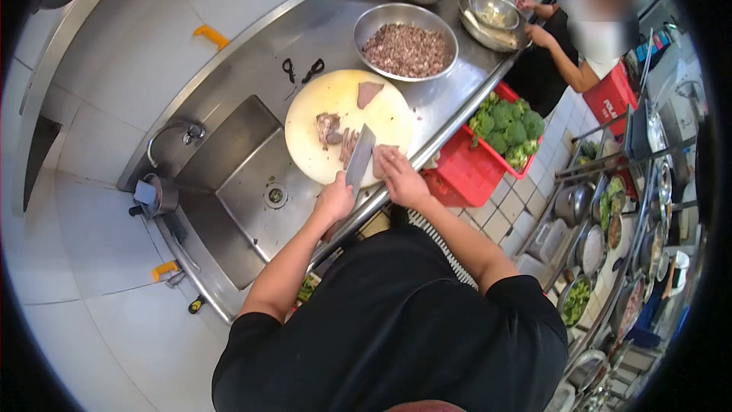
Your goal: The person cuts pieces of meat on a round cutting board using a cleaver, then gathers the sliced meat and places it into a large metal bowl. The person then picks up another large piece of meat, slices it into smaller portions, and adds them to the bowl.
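My left hand (335, 200) is closed round the handle of a cleaver (361, 156), its blade standing over a round, pale cutting board (309, 111). Just right of the blade, my right hand (400, 177) lies with fingers stretched out on a piece of meat (377, 160). Thin meat strips (348, 145) lie against the blade's left side. A darker chunk of meat (329, 130) sits further left on the board, and a flat slice (369, 93) lies near its top edge.
A steel bowl of chopped meat (408, 49) stands behind the board, beside black scissors (313, 71). Left is a sink (252, 175). Broccoli (507, 126) fills a red crate (526, 170) at right. A co-worker (560, 49) handles a bowl (492, 11) at the back right.
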A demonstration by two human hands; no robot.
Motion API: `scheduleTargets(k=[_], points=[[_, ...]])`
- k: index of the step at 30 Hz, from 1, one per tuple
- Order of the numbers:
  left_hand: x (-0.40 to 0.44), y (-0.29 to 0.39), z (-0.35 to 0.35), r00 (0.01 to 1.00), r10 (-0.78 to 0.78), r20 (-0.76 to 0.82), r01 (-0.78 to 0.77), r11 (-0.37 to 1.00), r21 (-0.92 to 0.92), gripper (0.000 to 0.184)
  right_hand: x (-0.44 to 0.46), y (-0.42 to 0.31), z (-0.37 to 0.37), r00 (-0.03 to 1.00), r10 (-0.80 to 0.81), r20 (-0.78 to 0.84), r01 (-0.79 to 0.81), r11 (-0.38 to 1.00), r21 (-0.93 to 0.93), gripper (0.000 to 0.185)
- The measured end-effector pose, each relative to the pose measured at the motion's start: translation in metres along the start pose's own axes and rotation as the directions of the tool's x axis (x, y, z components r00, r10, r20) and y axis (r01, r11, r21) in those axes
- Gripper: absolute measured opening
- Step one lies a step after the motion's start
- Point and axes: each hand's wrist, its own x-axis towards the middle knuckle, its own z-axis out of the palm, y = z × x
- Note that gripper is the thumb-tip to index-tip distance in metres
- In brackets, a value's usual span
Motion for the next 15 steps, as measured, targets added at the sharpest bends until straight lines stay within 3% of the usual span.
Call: scheduleTargets(k=[4,7,10,15], points=[[-0.001,0.008,-0.003,0.999,0.022,0.029,-0.023,0.999,0.044,0.035,0.009,0.005,-0.012,0.999,0.008,-0.052,-0.004,0.997,0.071,0.044],[-0.003,0.013,-0.001,1.000,0.006,0.014,-0.007,0.998,0.057,0.035,0.021,0.005,-0.027,0.993,0.117,-0.005,-0.116,0.990,0.078,0.032],[-0.009,0.020,0.003,0.999,0.002,-0.047,0.001,0.998,0.065,0.033,0.035,0.010,-0.037,0.997,-0.082,0.007,0.081,0.992,0.092,0.030],[-0.030,0.049,0.010,0.982,-0.027,-0.186,0.038,0.998,0.056,0.031,0.054,0.027,-0.041,0.975,-0.192,0.113,0.190,0.981,0.026,0.031]])
